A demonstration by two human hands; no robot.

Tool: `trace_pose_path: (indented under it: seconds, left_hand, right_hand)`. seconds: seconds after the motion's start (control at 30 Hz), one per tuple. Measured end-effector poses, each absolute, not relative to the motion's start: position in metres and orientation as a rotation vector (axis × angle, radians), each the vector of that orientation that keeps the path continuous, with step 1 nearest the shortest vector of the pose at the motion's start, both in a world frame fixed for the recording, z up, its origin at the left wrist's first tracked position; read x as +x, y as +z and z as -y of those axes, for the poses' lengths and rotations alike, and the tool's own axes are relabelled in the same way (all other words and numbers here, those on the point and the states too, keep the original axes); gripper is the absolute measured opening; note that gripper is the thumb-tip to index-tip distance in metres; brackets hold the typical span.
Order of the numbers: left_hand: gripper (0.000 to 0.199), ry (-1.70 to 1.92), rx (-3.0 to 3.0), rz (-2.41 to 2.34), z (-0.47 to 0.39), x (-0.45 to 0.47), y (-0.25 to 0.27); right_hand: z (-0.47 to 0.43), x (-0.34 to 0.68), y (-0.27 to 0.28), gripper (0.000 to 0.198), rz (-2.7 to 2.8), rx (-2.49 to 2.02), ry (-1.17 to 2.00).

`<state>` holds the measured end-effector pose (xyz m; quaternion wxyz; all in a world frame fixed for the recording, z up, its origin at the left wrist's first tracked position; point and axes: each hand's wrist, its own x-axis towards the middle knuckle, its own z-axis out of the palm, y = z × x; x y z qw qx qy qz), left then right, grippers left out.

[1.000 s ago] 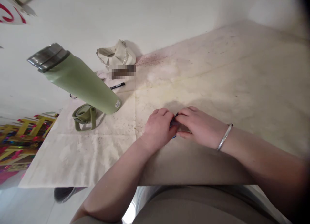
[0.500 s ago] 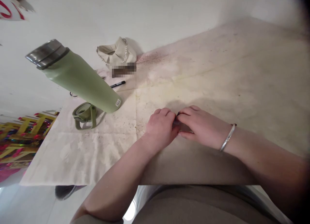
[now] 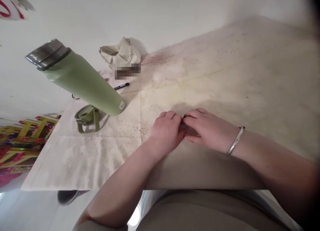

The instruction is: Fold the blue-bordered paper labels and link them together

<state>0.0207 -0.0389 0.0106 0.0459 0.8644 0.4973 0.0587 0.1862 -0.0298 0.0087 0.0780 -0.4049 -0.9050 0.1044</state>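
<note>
Near the table's front edge, my left hand [image 3: 166,129] and my right hand [image 3: 206,129] meet, fingers curled inward. Between them a small dark object [image 3: 183,121] shows only in part; my fingers cover most of it, so its kind cannot be made out. My right wrist wears a silver bangle [image 3: 235,140]. To the left of my hands a tall green tumbler [image 3: 87,83] stands uncapped, its steel rim bare. Beside its base lies a green lid [image 3: 87,117] with a carrying loop. Neither hand touches the tumbler or lid.
Behind the tumbler, a black marker [image 3: 122,86] lies near a cream handbag [image 3: 120,54] with a pearl strap, by the wall. A stained cream cloth [image 3: 87,164] covers the table. Yellow racks [image 3: 27,141] with colourful items stand beyond the left edge.
</note>
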Motion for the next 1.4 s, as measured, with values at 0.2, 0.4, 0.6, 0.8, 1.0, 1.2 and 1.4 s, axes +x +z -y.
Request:
trace_pose_path:
  seconds: [0.2, 0.4, 0.6, 0.8, 1.0, 1.2, 1.4]
  left_hand:
    - [0.023, 0.165, 2.684, -1.494, 0.0399, 0.0204, 0.0099]
    - [0.023, 0.143, 2.675, -1.505, 0.0397, 0.0209, 0.0114]
    - [0.023, 0.149, 2.688, -1.511, 0.0406, 0.0212, 0.0105]
    - [0.024, 0.123, 2.685, -1.514, 0.0400, 0.0218, 0.0109]
    - [0.024, 0.109, 2.687, -1.504, 0.0412, 0.0216, 0.0113]
    - [0.024, 0.102, 2.678, -1.506, 0.0419, 0.0219, 0.0110]
    - [0.026, 0.113, 2.691, -1.506, 0.0424, 0.0222, 0.0099]
  right_hand:
    - [0.0302, 0.1852, 0.0112, 0.025, 2.718, -1.224, 0.326]
    - [0.0304, 0.1857, 0.0099, 0.024, 2.715, -1.209, 0.308]
    - [0.0312, 0.1855, 0.0118, 0.025, 2.718, -1.232, 0.336]
    - [0.0306, 0.1846, 0.0134, 0.027, 2.730, -1.257, 0.370]
    - [0.0307, 0.1843, 0.0129, 0.028, 2.734, -1.258, 0.362]
    - [0.0308, 0.1846, 0.0126, 0.027, 2.734, -1.253, 0.341]
    - [0.0302, 0.1842, 0.0122, 0.028, 2.745, -1.261, 0.343]
